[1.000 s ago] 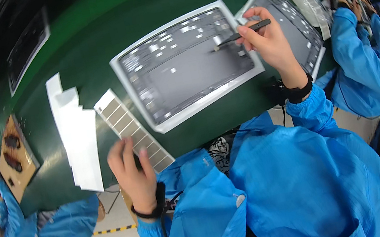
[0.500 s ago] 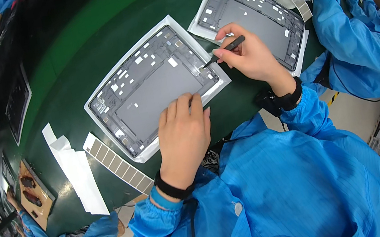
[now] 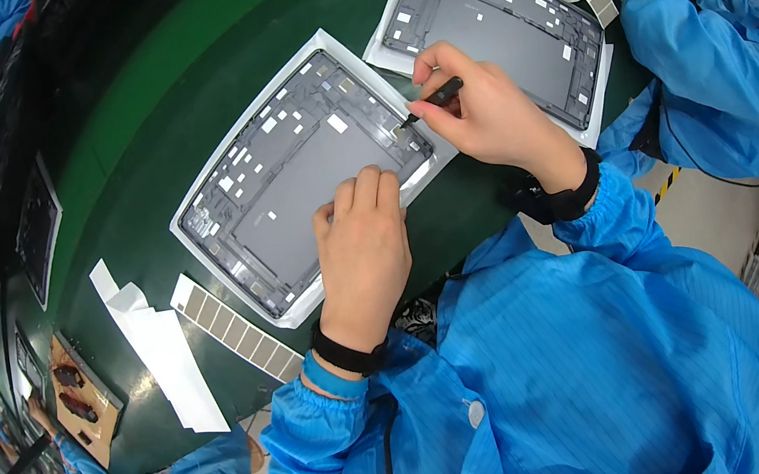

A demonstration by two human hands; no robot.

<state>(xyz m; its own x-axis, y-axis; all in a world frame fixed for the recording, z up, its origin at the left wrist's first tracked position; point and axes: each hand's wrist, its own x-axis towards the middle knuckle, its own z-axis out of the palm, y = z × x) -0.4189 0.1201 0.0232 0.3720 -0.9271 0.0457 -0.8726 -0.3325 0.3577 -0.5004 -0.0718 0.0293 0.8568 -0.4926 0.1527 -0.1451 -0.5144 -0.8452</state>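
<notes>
Clearly, in the head view, a dark grey panel (image 3: 303,174) with many small white patches is being worked on; it lies in a white tray (image 3: 320,44) on the green table (image 3: 150,85), directly in front of the person. The left hand (image 3: 362,250) is laid flat on the panel's near edge, palm down, fingers pressed together and pointing away from the body, so the panel is steadied. The right hand (image 3: 484,112) is held over the panel's right corner, and a slim black tool (image 3: 432,101) is pinched between thumb and fingertips, its tip set at the frame's edge.

For the step to be done well, the panel should be kept from sliding under the flat palm, and the tool should be guided lightly and at a low angle (a steep jab could, it is judged, scratch the frame or lift a patch askew). The wrist is bent inward, the forearm coming from the lower right in a blue sleeve (image 3: 600,218) with a black wristband (image 3: 566,199).

A second panel (image 3: 505,27) is seen just beyond, a strip of grey-and-white squares (image 3: 233,329) and white paper strips (image 3: 160,347) to the left, and another person's blue sleeve (image 3: 702,48) at the right.
</notes>
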